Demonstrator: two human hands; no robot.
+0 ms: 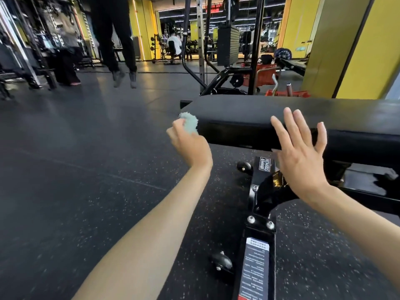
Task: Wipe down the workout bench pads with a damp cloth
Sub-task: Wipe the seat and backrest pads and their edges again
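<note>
The left hand (190, 146) grips the cloth (188, 122), bunched in curled fingers at its 12 o'clock — I think so a thick wad meets the pad (249, 113), whose end lies just beside, at the cloth's 3 o'clock. The right hand (303, 161) is flat, fingers spread, holding nothing (perhaps to steady the pad; contact unclear).

Cloth (189, 124) was pale mint green. Bench pad (249, 112) was plain matte black. Frame (258, 180) gloss black, white block lettering on one plate. Floor (97, 202) dark grey, flecked with pale speckles. Pillar (374, 50) yellow with a black edge strip. Rack (265, 78) orange-red.
</note>
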